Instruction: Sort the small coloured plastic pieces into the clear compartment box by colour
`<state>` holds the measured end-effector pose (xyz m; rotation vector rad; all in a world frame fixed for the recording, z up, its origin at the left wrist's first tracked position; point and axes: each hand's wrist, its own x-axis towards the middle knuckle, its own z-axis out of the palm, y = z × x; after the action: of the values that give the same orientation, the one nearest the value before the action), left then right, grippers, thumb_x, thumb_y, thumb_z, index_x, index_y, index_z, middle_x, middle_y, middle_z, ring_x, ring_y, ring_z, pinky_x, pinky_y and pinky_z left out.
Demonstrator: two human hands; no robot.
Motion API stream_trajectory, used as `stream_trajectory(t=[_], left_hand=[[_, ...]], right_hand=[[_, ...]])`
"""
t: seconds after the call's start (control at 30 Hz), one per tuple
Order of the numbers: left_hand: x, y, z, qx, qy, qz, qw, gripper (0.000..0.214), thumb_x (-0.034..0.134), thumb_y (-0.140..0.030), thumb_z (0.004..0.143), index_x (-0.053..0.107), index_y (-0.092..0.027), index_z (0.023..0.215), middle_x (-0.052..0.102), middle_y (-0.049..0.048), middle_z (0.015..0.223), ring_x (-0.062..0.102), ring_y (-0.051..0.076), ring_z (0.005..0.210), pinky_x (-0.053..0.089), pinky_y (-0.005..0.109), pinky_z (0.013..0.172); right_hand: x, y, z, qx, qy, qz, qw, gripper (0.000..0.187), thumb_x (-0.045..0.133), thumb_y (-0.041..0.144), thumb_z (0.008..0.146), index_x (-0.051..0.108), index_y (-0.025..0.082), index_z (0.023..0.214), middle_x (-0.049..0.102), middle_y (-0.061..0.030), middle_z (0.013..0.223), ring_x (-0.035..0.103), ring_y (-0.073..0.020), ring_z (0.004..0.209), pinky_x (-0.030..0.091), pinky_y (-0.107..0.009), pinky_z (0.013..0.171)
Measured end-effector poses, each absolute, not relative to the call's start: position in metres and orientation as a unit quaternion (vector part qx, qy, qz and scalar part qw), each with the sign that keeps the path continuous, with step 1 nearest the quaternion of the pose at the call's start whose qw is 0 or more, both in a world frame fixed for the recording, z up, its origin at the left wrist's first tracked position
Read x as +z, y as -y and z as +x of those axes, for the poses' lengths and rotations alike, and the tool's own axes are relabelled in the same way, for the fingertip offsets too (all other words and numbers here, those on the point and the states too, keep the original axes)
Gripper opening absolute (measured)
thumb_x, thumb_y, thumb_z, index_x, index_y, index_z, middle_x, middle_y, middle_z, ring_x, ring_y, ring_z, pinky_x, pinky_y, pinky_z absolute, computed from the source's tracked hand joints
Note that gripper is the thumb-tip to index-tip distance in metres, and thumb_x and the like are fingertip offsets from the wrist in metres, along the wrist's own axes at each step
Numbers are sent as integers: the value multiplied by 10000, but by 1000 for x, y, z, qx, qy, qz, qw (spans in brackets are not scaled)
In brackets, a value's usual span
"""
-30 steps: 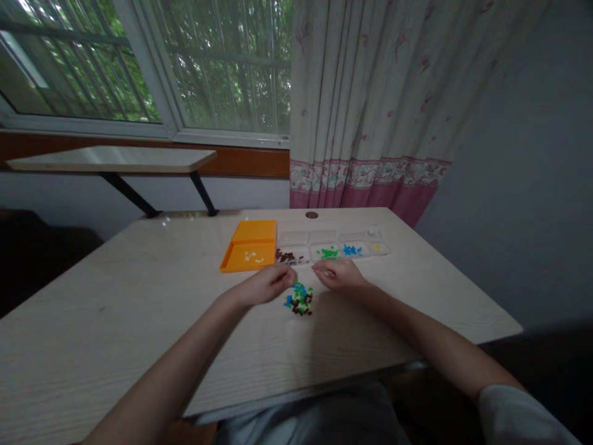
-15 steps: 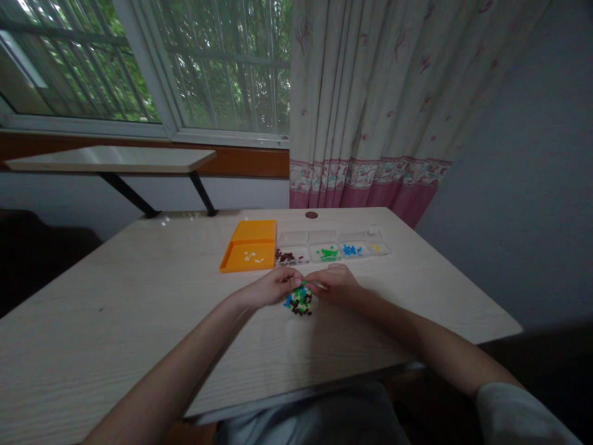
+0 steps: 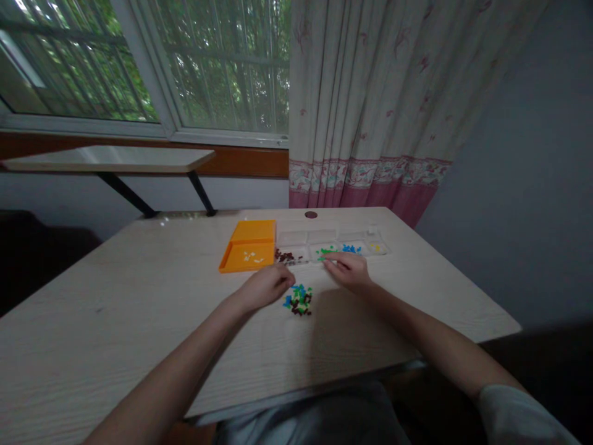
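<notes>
A mixed heap of small blue, green, brown and pale pieces [image 3: 299, 301] lies on the table in front of me. Just above its left side, my left hand [image 3: 267, 287] is closed with the fingers curled in; whatever they may hold is hidden. My right hand [image 3: 348, 271] reaches over the front edge of the clear compartment tray [image 3: 308, 236], at the compartment of green pieces [image 3: 328, 250]. Its thumb and fingers are pinched together, with a small green piece showing at the tips.
Left of the clear tray lies an open orange box [image 3: 254, 231] with white pieces [image 3: 252, 257] in it. Other tray compartments hold brown pieces [image 3: 285, 256], blue pieces [image 3: 351, 248] and a few yellow pieces [image 3: 375, 247]. A raised shelf [image 3: 111, 159] stands at the back left.
My hands were together over the heap and are now apart. The right one has moved forward and right to the green compartment; the left has shifted slightly left and closed.
</notes>
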<state>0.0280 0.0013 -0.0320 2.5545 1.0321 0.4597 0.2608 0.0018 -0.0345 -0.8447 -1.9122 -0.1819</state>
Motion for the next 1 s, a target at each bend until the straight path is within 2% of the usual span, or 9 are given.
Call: stream_trajectory(t=[0.23,0.47,0.67,0.8,1.0], left_hand=[[-32,-1,25,133,-357,916,128,186,446,-203,792,630,-184,815,608,48,815,538,149,800,398,216,712],[-32,0,26,122,-374,912,115,159,442,-197,788,600,-182,801,595,40,798,537,151,786,400,217,693],[-32,1,26,126,-381,909,116,156,403,-178,798,558,-171,791,567,46,793,526,150,759,399,224,676],[-36,-1,25,143,-392,900,127,149,384,-176,806,533,-170,806,549,47,803,518,147,740,398,229,660],[-34,0,27,215,-393,881,152,140,375,-203,824,509,-164,841,533,55,838,508,153,785,403,246,698]], right_hand=[[-28,-2,266,-80,753,-376,535,225,529,323,788,696,176,754,529,28,421,423,-65,366,384,-177,425],[-33,-8,270,-47,755,-399,518,240,522,340,789,697,176,779,587,11,502,452,-67,411,385,-180,461],[-40,-26,283,-14,734,-521,436,288,489,400,796,686,194,836,548,16,485,461,-90,441,336,-194,468],[-43,-37,291,-28,719,-589,367,275,478,416,792,683,240,841,604,6,556,517,-114,506,333,-206,503],[-38,-33,286,-12,730,-603,321,310,478,446,781,668,245,920,629,0,578,535,-122,518,334,-208,510]])
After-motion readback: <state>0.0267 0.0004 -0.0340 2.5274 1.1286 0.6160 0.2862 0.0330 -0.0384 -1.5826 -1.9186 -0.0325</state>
